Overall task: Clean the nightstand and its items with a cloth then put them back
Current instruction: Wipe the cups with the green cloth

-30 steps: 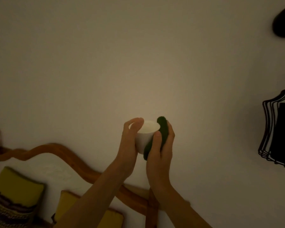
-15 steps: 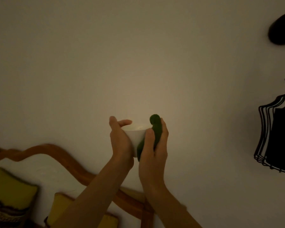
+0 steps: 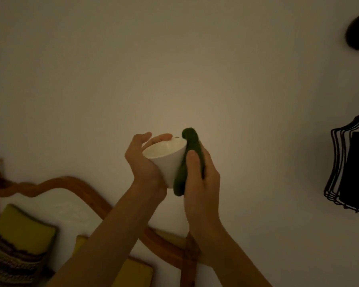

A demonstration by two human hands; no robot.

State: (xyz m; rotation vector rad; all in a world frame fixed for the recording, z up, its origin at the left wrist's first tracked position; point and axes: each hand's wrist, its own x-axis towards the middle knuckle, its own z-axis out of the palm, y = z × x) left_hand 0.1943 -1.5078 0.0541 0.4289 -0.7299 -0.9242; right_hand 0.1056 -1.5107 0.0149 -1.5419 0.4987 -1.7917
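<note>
Dimly, left hand [image 3: 142, 164] cradles the white cup [image 3: 167, 160]; right hand [image 3: 201, 179] grips the green cloth [image 3: 192, 146], partly hidden.

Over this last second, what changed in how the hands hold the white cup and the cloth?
The white cup has tipped, so its open mouth now shows. The left hand shifted from gripping the rim to cradling the cup's side, fingers stretched past the rim. The right hand still presses the green cloth against the cup's right side. The wooden headboard is unchanged.
</note>
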